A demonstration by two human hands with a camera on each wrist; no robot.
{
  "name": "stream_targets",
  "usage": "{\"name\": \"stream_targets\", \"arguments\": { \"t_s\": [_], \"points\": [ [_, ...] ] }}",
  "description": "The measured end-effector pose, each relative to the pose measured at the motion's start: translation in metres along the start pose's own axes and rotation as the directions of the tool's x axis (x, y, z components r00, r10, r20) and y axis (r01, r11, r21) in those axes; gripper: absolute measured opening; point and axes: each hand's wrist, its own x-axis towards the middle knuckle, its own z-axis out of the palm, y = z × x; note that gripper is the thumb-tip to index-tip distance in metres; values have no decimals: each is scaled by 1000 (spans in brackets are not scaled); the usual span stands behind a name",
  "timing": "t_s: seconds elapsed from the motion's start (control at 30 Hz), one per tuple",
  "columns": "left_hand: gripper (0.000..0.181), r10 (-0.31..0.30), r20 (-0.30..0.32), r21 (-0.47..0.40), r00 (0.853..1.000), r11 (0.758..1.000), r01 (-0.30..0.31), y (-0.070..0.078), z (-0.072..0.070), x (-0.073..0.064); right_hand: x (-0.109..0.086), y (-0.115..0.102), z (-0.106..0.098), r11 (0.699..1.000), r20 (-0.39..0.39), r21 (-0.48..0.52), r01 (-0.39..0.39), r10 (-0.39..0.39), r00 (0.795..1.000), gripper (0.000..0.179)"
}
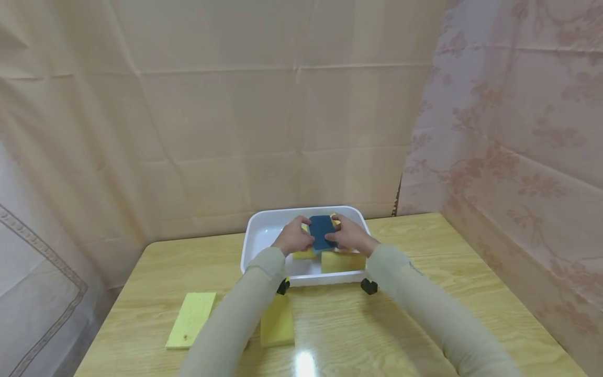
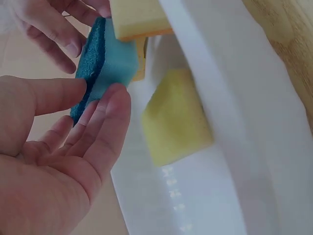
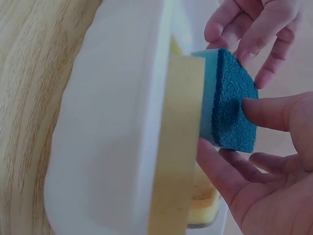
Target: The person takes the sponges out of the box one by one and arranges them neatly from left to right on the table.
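A blue sponge [image 1: 322, 231] with a dark teal scouring face is held between both hands over a white plastic tray [image 1: 325, 279]. My left hand [image 1: 294, 236] pinches its left side, the thumb on the scouring face and fingertips against the light-blue foam [image 2: 117, 63]. On the opposite side my right hand [image 1: 350, 235] grips it the same way, its thumb pressing the teal face [image 3: 234, 105]. Yellow sponges lie in the tray below: a large one [image 1: 343, 262] along the near right wall and a smaller one [image 1: 303, 254] left of it.
On the wooden table [image 1: 339, 330], a flat yellow sponge [image 1: 190, 319] lies at the left. Another yellow sponge [image 1: 277, 324] sits in front of the tray, beside my left forearm. Small black parts [image 1: 369, 286] show near my wrists. A beige curtain [image 1: 216, 131] hangs behind the table.
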Motion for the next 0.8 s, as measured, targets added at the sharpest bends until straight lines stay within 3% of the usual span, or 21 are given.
{"name": "stream_targets", "arguments": {
  "t_s": [0.4, 0.8],
  "points": [
    [49, 96, -27, 2, 995, 995, -96, 13, -14, -18, -10, -12, -5, 996, 3, 78, 33, -34, 999, 63],
    [55, 136, -57, -10, 989, 990, -137, 6, -22, -25, -12, -17, -5, 972, 6, 233, 35, -38, 999, 54]
  ]
}}
